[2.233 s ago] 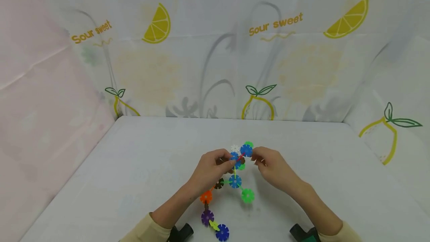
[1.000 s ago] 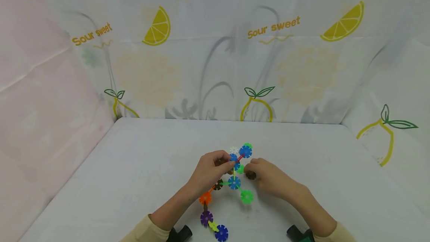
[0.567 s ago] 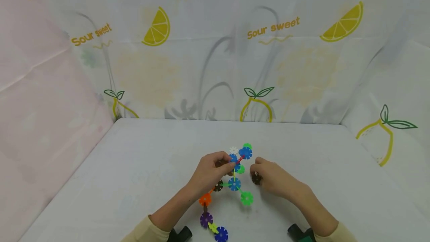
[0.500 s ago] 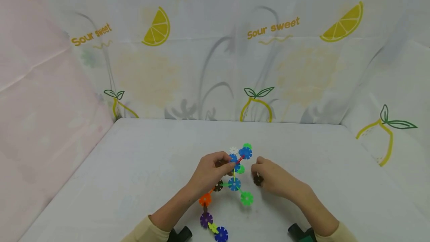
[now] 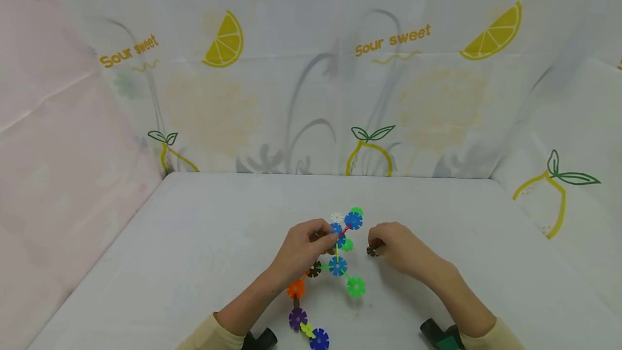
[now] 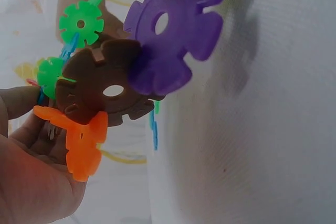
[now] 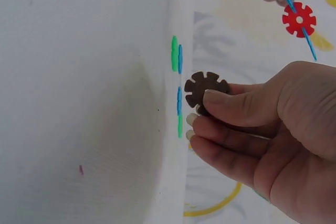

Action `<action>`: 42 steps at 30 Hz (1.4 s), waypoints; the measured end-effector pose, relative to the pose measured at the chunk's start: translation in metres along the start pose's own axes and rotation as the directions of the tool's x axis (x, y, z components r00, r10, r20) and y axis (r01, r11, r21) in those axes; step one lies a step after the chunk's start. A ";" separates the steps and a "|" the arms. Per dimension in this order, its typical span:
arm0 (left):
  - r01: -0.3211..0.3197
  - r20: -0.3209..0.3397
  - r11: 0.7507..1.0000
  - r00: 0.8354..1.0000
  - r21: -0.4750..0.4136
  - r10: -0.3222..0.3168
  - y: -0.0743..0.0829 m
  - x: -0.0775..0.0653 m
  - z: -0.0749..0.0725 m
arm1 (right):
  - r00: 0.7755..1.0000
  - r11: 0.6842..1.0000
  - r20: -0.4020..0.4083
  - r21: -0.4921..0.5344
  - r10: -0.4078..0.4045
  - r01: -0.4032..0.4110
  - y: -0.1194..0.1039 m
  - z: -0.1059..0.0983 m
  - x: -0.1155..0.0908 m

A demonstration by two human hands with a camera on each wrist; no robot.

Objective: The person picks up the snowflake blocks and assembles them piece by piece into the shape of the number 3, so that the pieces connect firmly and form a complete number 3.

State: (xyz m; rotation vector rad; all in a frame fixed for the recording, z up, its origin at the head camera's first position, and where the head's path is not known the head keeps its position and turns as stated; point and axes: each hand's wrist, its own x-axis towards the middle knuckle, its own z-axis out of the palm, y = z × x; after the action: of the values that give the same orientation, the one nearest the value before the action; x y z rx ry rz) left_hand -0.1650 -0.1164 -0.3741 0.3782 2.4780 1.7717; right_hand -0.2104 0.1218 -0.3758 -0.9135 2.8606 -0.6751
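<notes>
My left hand (image 5: 305, 246) pinches a blue snowflake disc (image 5: 336, 229) in a linked chain of notched plastic discs, above the white table. The upper branch ends in a blue disc (image 5: 353, 220) and a green one beside it. Below hang another blue disc (image 5: 337, 266) and a green disc (image 5: 356, 287). Toward me the chain runs through an orange disc (image 5: 295, 289), a brown disc (image 6: 94, 82), a purple disc (image 6: 178, 30) and a dark blue disc (image 5: 319, 339). Apart from the chain, my right hand (image 5: 403, 247) pinches a separate dark brown disc (image 7: 205, 85) between thumb and fingers.
The white table (image 5: 218, 231) reaches back to a cloth backdrop printed with lemons (image 5: 223, 39). A pink cloth (image 5: 73, 177) hangs on the left. Black devices (image 5: 439, 335) show near both forearms at the bottom edge.
My right hand has come away from the upper blue disc and shifted right and a little lower. A brown disc seen among the chain pieces before is now in it. My left hand stays put.
</notes>
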 end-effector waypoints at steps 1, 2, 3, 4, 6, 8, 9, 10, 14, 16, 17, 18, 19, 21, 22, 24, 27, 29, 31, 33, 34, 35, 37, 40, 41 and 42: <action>-0.002 -0.001 1.000 1.000 -0.006 0.002 0.000 0.000 0.000 | 1.000 1.000 -0.008 0.018 -0.017 0.017 0.001 -0.002 0.000; -0.003 -0.003 1.000 1.000 -0.009 0.003 0.000 0.000 0.000 | 0.999 0.999 -0.018 0.036 -0.033 0.033 0.002 -0.003 -0.001; -0.002 -0.004 1.000 1.000 -0.011 0.002 0.000 0.000 0.000 | 0.998 0.997 -0.031 0.053 -0.052 0.054 0.003 -0.005 -0.001; -0.002 -0.005 1.000 1.000 -0.010 0.002 0.001 0.000 0.000 | 0.997 0.995 -0.045 0.068 -0.067 0.070 0.003 -0.007 -0.001; -0.003 -0.008 1.000 1.000 -0.008 0.003 0.001 0.000 -0.001 | 0.992 0.991 -0.085 0.085 -0.097 0.104 0.003 -0.009 -0.002; -0.003 -0.014 1.000 1.000 0.000 0.003 0.002 -0.001 -0.001 | 0.986 0.988 -0.126 0.097 -0.109 0.121 0.002 -0.012 -0.002; -0.004 -0.018 1.000 1.000 0.004 0.004 0.002 -0.001 -0.001 | 0.983 0.986 -0.146 0.110 -0.109 0.126 0.002 -0.013 -0.003; -0.005 -0.021 1.000 1.000 0.006 0.005 0.002 -0.001 -0.001 | 0.980 0.984 -0.167 0.122 -0.109 0.130 0.001 -0.015 -0.003; 0.001 -0.031 1.000 1.000 0.006 0.000 0.002 -0.002 0.000 | 0.964 0.973 -0.249 0.181 -0.094 0.141 -0.001 -0.017 -0.003; 0.009 -0.037 1.000 0.999 0.011 -0.008 0.002 -0.002 0.000 | 0.952 0.968 -0.293 0.199 -0.091 0.154 -0.001 -0.018 -0.003; 0.013 -0.041 1.000 0.999 0.014 -0.012 0.003 -0.002 0.000 | 0.945 0.965 -0.315 0.207 -0.091 0.162 -0.002 -0.018 -0.002; 0.019 -0.045 1.000 0.999 0.017 -0.018 0.003 -0.002 0.000 | 0.936 0.963 -0.338 0.208 -0.096 0.173 -0.002 -0.018 -0.002; 0.024 -0.048 1.000 0.999 0.020 -0.023 0.003 -0.003 0.000 | 0.926 0.959 -0.361 0.210 -0.106 0.192 -0.002 -0.018 -0.002; 0.029 -0.051 0.999 0.998 0.021 -0.028 0.003 -0.003 0.000 | 0.901 0.953 -0.412 0.196 -0.133 0.231 -0.002 -0.017 -0.001; 0.029 -0.050 0.999 0.998 0.019 -0.028 0.003 -0.002 0.000 | 0.889 0.948 -0.434 0.195 -0.145 0.250 -0.002 -0.017 -0.001; 0.028 -0.041 1.000 0.999 0.012 -0.027 0.002 -0.002 0.000 | 0.866 0.940 -0.470 0.187 -0.170 0.286 -0.002 -0.017 0.000; 0.024 -0.021 1.000 0.999 -0.001 -0.024 0.001 -0.002 0.000 | 0.846 0.930 -0.502 0.193 -0.181 0.313 -0.003 -0.016 0.000; 0.028 -0.010 1.000 1.000 -0.009 -0.028 0.001 -0.002 0.000 | 0.836 0.924 -0.516 0.197 -0.187 0.328 -0.004 -0.014 0.001; 0.032 0.000 0.999 0.999 -0.017 -0.032 0.001 -0.002 0.000 | 0.827 0.920 -0.528 0.195 -0.194 0.340 -0.005 -0.012 0.001; 0.040 0.011 0.999 0.999 -0.026 -0.040 0.002 -0.002 0.000 | 0.821 0.916 -0.534 0.194 -0.202 0.352 -0.005 -0.010 0.002; 0.043 0.016 0.999 0.999 -0.029 -0.043 0.002 -0.002 0.000 | 0.818 0.914 -0.537 0.194 -0.206 0.357 -0.005 -0.008 0.003; 0.045 0.021 0.999 0.999 -0.030 -0.045 0.003 -0.002 0.000 | 0.816 0.912 -0.540 0.195 -0.207 0.360 -0.005 -0.007 0.003; 0.051 0.031 0.998 0.998 -0.032 -0.050 0.003 -0.002 0.000 | 0.813 0.907 -0.543 0.200 -0.212 0.370 -0.005 -0.006 0.004; 0.055 0.040 0.998 0.998 -0.033 -0.053 0.002 -0.001 0.001 | 0.804 0.898 -0.553 0.207 -0.220 0.388 -0.005 -0.005 0.005; 0.055 0.041 0.998 0.998 -0.036 -0.054 0.002 -0.001 0.001 | 0.802 0.894 -0.555 0.212 -0.223 0.395 -0.005 -0.004 0.005; 0.056 0.041 0.998 0.998 -0.043 -0.055 0.002 0.000 0.001 | 0.800 0.890 -0.556 0.215 -0.228 0.403 -0.006 -0.004 0.005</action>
State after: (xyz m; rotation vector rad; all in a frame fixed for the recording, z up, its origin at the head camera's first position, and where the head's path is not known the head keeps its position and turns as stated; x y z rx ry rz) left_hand -0.1642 -0.1152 -0.3728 0.3351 2.3943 1.7759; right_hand -0.2123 0.1163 -0.3692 -1.3469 2.8769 -1.6063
